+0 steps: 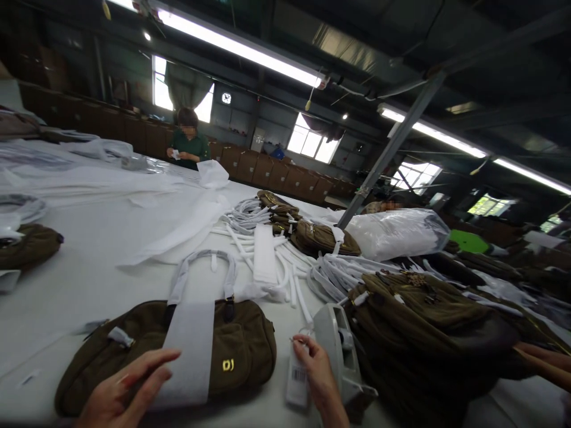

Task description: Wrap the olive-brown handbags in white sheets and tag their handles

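Note:
An olive-green handbag (245,339) with gold letters lies flat before me, its handle (181,276) wrapped in pale covering. A white paper strip (187,348) runs down over the bag's middle. My left hand (129,389) is over the bag's lower left part, thumb and fingers apart, holding nothing; whether it touches the strip I cannot tell. To the right of the bag, my right hand (314,365) pinches the top end of a white hang tag (297,380) with a barcode. A pale grey dispenser-like device (334,339) stands just beside that hand.
Piled olive bags (410,321) crowd the right, where another person's arm (546,362) reaches in. White tubes (288,267), a white paper stack (264,255) and a plastic-wrapped bundle (397,232) lie beyond. A metal post (388,154) slants upward. A co-worker (190,142) stands across the table.

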A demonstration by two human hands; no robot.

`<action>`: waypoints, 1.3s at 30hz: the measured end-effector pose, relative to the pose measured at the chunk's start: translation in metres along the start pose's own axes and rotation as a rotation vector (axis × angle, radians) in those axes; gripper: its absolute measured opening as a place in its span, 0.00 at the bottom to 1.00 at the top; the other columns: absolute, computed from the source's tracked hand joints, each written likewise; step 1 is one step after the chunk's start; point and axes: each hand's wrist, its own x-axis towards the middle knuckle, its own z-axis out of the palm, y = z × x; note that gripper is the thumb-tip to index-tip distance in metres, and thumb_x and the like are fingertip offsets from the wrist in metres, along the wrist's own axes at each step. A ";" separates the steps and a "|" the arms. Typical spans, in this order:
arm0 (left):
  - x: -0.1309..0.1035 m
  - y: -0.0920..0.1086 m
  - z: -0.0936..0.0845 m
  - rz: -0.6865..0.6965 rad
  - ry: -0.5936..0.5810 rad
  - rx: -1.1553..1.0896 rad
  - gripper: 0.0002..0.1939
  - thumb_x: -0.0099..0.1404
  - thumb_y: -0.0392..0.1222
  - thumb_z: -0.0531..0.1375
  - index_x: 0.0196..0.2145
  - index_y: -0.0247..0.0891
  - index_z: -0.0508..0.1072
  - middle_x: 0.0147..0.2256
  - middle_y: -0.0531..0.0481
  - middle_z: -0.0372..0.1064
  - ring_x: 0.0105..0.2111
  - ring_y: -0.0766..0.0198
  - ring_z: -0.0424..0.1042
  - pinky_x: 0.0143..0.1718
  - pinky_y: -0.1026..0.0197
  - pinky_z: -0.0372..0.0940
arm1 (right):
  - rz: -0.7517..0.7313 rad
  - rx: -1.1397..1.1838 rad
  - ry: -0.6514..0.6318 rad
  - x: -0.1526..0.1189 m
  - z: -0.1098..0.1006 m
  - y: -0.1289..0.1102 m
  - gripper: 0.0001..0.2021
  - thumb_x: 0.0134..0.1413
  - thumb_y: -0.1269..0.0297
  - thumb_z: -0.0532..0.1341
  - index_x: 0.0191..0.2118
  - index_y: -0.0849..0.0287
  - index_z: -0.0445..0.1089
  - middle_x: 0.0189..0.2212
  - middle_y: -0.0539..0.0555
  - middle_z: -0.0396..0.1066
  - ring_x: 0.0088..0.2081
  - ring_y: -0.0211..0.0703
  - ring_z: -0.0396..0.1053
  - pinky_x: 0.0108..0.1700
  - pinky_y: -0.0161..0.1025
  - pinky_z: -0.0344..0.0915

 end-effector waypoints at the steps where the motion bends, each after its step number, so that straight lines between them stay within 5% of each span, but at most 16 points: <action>1: 0.004 0.014 0.007 -0.045 -0.062 -0.069 0.16 0.62 0.56 0.57 0.42 0.49 0.77 0.35 0.55 0.77 0.36 0.60 0.76 0.41 0.66 0.70 | 0.037 0.149 -0.059 -0.008 0.000 -0.010 0.23 0.42 0.46 0.66 0.39 0.60 0.75 0.32 0.55 0.75 0.30 0.44 0.70 0.33 0.38 0.66; 4: 0.014 0.050 0.033 -0.120 -0.272 -0.291 0.16 0.62 0.55 0.58 0.40 0.44 0.77 0.36 0.51 0.77 0.38 0.60 0.75 0.43 0.65 0.68 | 0.108 0.454 -0.225 -0.032 0.000 -0.044 0.23 0.39 0.52 0.71 0.43 0.57 0.74 0.40 0.57 0.75 0.35 0.44 0.70 0.38 0.38 0.66; 9: 0.012 0.077 0.067 -0.207 -0.481 -0.551 0.18 0.65 0.52 0.56 0.44 0.37 0.74 0.36 0.46 0.74 0.35 0.61 0.72 0.37 0.63 0.67 | 0.062 0.470 -0.349 -0.064 0.008 -0.085 0.26 0.45 0.54 0.70 0.51 0.55 0.69 0.36 0.55 0.74 0.28 0.36 0.65 0.31 0.33 0.61; 17: 0.005 0.088 0.065 -0.183 -0.463 -0.460 0.22 0.59 0.55 0.62 0.47 0.39 0.73 0.37 0.47 0.71 0.31 0.64 0.65 0.32 0.64 0.62 | -0.021 0.397 -0.524 -0.087 0.041 -0.096 0.28 0.50 0.56 0.67 0.57 0.54 0.62 0.36 0.54 0.74 0.36 0.41 0.70 0.38 0.36 0.64; 21: 0.010 0.080 0.070 -0.310 -0.607 -0.684 0.31 0.61 0.62 0.57 0.51 0.34 0.70 0.28 0.50 0.67 0.24 0.68 0.60 0.26 0.65 0.58 | -0.075 0.459 -0.661 -0.096 0.051 -0.099 0.28 0.52 0.56 0.66 0.58 0.55 0.61 0.35 0.55 0.74 0.41 0.46 0.72 0.49 0.45 0.64; 25: 0.010 0.076 0.073 -0.255 -0.733 -0.781 0.26 0.62 0.60 0.58 0.43 0.32 0.74 0.22 0.55 0.58 0.21 0.71 0.53 0.23 0.66 0.51 | -0.098 0.504 -0.698 -0.107 0.058 -0.101 0.29 0.51 0.55 0.66 0.58 0.55 0.61 0.36 0.55 0.74 0.41 0.46 0.72 0.51 0.47 0.62; 30: 0.008 0.074 0.070 -0.230 -0.734 -0.777 0.23 0.63 0.57 0.56 0.23 0.34 0.68 0.17 0.57 0.54 0.19 0.72 0.51 0.23 0.65 0.48 | -0.103 0.436 -0.680 -0.114 0.065 -0.099 0.31 0.50 0.54 0.67 0.58 0.58 0.60 0.33 0.55 0.74 0.39 0.45 0.71 0.50 0.46 0.62; 35: 0.021 0.068 0.056 -0.282 -0.460 -0.594 0.17 0.63 0.53 0.56 0.28 0.36 0.67 0.23 0.55 0.62 0.22 0.68 0.61 0.25 0.65 0.56 | -0.035 0.213 -0.618 -0.115 0.046 -0.084 0.37 0.50 0.52 0.65 0.63 0.57 0.53 0.30 0.52 0.72 0.30 0.39 0.68 0.37 0.38 0.63; 39: 0.019 0.075 0.048 -0.095 -0.479 -0.377 0.12 0.65 0.46 0.53 0.28 0.37 0.68 0.23 0.53 0.64 0.25 0.66 0.64 0.28 0.64 0.56 | -0.098 -0.097 -0.620 -0.110 0.012 -0.061 0.39 0.49 0.48 0.64 0.63 0.59 0.55 0.36 0.56 0.74 0.36 0.46 0.71 0.44 0.42 0.66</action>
